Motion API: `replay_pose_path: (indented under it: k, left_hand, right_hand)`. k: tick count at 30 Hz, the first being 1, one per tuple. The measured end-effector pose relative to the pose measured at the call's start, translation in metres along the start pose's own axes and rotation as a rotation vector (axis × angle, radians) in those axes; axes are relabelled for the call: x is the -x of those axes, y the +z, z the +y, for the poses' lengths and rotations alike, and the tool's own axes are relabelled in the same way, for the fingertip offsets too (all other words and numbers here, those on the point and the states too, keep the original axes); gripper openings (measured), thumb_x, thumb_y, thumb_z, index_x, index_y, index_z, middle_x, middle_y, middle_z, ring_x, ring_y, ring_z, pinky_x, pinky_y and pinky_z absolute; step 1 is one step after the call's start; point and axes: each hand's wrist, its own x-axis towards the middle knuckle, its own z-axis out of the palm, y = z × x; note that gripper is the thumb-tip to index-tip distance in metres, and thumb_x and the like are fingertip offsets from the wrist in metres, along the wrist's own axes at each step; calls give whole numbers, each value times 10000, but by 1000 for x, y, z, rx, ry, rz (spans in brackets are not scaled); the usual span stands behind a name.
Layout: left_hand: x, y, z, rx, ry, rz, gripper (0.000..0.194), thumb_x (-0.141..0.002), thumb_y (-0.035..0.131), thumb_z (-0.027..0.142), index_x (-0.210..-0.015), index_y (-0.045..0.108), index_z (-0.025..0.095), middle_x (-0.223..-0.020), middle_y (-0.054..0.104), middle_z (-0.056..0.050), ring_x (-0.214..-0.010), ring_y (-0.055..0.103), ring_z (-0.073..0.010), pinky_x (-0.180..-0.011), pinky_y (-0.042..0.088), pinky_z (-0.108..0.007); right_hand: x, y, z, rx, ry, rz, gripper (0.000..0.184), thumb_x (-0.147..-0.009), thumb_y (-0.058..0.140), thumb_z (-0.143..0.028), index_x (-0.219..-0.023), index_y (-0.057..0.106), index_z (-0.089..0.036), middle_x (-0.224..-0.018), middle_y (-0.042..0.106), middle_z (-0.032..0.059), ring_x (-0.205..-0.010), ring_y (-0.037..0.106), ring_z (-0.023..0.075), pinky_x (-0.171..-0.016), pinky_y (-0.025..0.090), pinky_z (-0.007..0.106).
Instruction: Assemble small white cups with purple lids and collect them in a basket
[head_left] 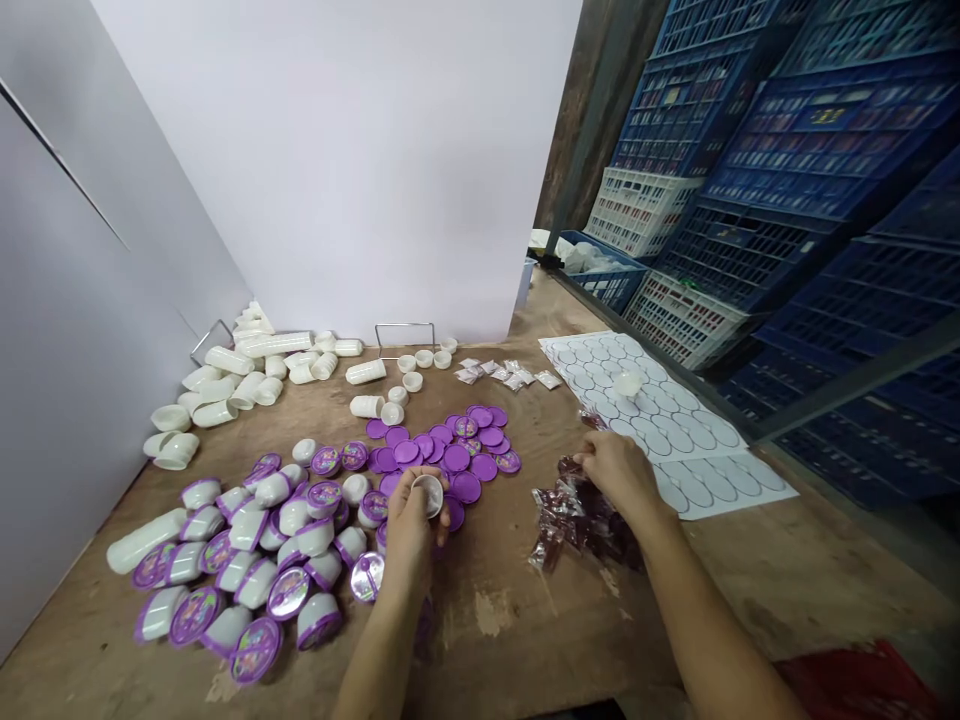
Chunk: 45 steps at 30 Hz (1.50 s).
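My left hand (409, 535) is closed around a small white cup (427, 495), its open mouth facing up. Purple round lids (456, 457) lie on the table just beyond that hand, some with printed pictures. On the right, my right hand (619, 470) has its fingers pinched at a small dark red sachet (568, 466), at the far edge of a heap of similar clear-wrapped sachets (562, 515). To the left spreads a pile of white cups with purple printed lids (255, 580) fitted on them.
Stacked white cups (255, 365) lie at the back left, with loose cups (412, 382) and pale sachets (514, 374) behind the lids. Sheets printed with ovals (690, 425) carry a whitish piece (627, 384). White panels (337, 180) stand behind; blue crates (787, 150) are stacked at right.
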Motion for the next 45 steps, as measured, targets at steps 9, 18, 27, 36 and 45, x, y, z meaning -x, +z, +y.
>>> replay_pose_path:
  k: [9, 18, 27, 36, 45]
  left_hand:
    - [13, 16, -6, 2, -1, -144, 396, -806, 576, 570, -913, 577, 189, -681, 548, 27, -509, 489, -103, -419, 365, -209]
    - [10, -8, 0, -206, 231, -82, 336, -844, 620, 507, -996, 632, 208, -865, 647, -23, -829, 602, -172, -747, 498, -267]
    - [-3, -17, 9, 13, 101, 33, 403, -712, 695, 442, -1001, 625, 171, -735, 590, 26, -391, 374, -40, -303, 199, -159]
    - [-3, -13, -1, -54, 59, 34, 494, -780, 614, 424, -1219, 534, 211, -551, 478, 86, -382, 342, -77, -350, 260, -183]
    - [8, -13, 21, 213, -86, -40, 757, -644, 632, 255, -1373, 439, 197, -690, 533, 51, -599, 475, -118, -642, 395, -247]
  right_hand:
    - [88, 2, -106, -774, -521, -119, 88, -814, 580, -219, -726, 579, -229, -695, 639, 14, -623, 574, 168, -579, 428, 274]
    - [97, 31, -150, -642, -809, 123, 249, -891, 414, -91, -845, 633, -200, -879, 645, 82, -861, 566, 221, -761, 464, 340]
    - [29, 62, -139, -285, -454, -1, 148, -746, 669, -126, -876, 614, -170, -1008, 648, 158, -1008, 596, 305, -885, 455, 388]
    - [82, 42, -153, -832, -823, 141, 272, -917, 443, -143, -1042, 677, -202, -1012, 743, 77, -966, 688, 200, -873, 545, 341]
    - [107, 47, -149, -728, -974, 246, 524, -844, 470, -80, -1351, 555, -178, -1272, 661, 126, -1222, 600, 237, -1020, 540, 444]
